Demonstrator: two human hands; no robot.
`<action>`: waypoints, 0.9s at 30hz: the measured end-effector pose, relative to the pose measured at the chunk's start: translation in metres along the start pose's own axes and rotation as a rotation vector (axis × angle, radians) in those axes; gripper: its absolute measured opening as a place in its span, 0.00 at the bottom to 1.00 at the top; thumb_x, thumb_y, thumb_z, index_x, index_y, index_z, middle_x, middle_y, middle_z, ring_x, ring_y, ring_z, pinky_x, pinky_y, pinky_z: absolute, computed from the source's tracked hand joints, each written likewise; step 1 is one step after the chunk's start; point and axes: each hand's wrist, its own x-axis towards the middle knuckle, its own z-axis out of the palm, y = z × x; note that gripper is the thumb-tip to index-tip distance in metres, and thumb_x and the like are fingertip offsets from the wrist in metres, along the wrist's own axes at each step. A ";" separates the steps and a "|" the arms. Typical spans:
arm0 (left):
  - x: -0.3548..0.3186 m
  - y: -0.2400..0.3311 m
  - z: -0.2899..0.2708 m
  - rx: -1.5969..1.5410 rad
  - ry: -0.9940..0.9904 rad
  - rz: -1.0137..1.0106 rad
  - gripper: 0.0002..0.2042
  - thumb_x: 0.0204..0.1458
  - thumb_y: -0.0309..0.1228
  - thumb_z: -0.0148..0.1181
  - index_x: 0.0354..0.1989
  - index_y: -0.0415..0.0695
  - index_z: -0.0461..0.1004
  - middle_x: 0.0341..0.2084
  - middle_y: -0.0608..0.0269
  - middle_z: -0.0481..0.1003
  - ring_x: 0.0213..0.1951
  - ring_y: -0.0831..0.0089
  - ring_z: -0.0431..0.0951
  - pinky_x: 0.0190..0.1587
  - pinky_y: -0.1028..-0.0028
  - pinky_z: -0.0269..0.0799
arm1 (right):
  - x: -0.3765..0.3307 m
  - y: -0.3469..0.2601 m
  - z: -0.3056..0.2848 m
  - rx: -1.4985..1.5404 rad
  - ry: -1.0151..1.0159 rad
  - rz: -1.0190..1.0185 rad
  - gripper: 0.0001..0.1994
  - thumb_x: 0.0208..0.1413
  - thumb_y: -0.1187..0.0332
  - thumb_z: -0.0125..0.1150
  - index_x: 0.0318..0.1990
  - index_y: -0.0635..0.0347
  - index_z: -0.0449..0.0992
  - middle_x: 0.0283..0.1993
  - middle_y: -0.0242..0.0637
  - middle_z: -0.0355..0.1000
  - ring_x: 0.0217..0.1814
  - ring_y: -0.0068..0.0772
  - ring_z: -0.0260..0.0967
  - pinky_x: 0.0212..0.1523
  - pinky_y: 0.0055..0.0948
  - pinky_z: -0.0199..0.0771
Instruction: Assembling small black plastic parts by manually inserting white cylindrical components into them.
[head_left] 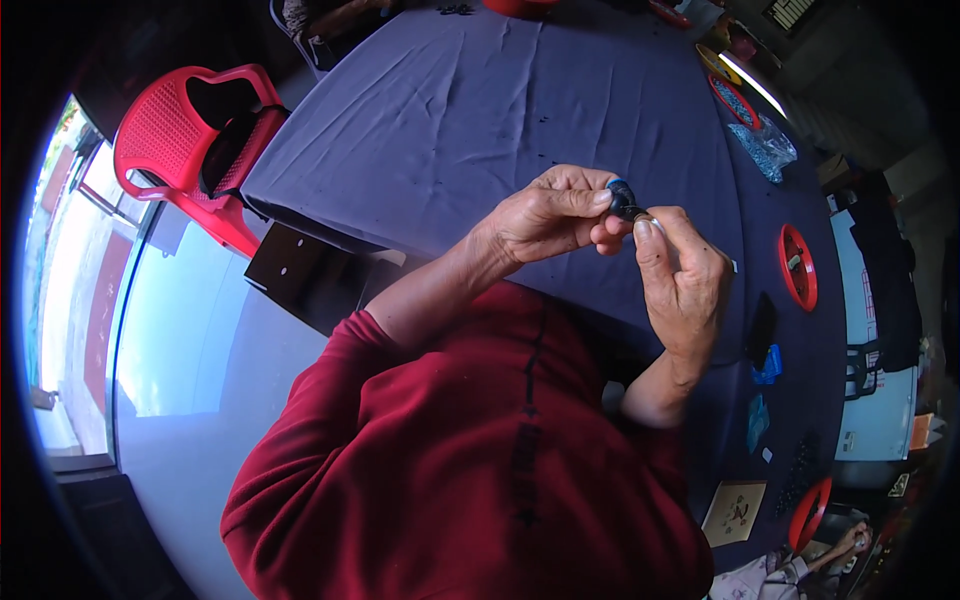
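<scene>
My left hand [565, 212] pinches a small dark, rounded piece [624, 200] with a blue edge between thumb and fingers. It is held up over the near part of the cloth-covered table. Close against its right side is my right hand [685, 265], thumb and forefinger pressed together at the piece's lower end. A thin, light strand seems to show at those fingertips, too fine to make out clearly. The piece's exact kind cannot be told, as fingers cover part of it.
A dark blue cloth [420, 130] covers the table. Along its right side are a red tray [797, 268], a bag of light-blue pieces [768, 150], and a picture card [735, 512]. A red chair [165, 140] stands at left. Another person's hand [852, 540] shows at lower right.
</scene>
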 end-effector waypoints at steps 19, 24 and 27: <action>-0.001 0.000 -0.007 0.058 0.003 0.015 0.09 0.51 0.32 0.54 0.30 0.37 0.69 0.24 0.63 0.71 0.23 0.80 0.66 0.30 0.75 0.61 | 0.000 0.000 0.004 0.018 -0.010 0.046 0.06 0.53 0.72 0.51 0.29 0.65 0.72 0.23 0.37 0.73 0.26 0.31 0.74 0.26 0.24 0.70; -0.001 -0.002 -0.009 0.047 0.001 -0.001 0.09 0.51 0.32 0.54 0.31 0.37 0.69 0.24 0.62 0.71 0.23 0.80 0.66 0.30 0.75 0.61 | -0.002 0.003 0.003 -0.014 -0.013 0.027 0.06 0.54 0.72 0.51 0.29 0.65 0.71 0.23 0.38 0.73 0.26 0.31 0.74 0.26 0.24 0.70; -0.001 0.000 -0.006 0.059 0.004 -0.004 0.09 0.51 0.32 0.54 0.31 0.37 0.69 0.24 0.62 0.71 0.23 0.80 0.66 0.30 0.75 0.61 | -0.002 0.002 0.004 0.023 0.012 0.024 0.06 0.53 0.72 0.51 0.29 0.65 0.71 0.23 0.38 0.73 0.26 0.31 0.74 0.26 0.24 0.70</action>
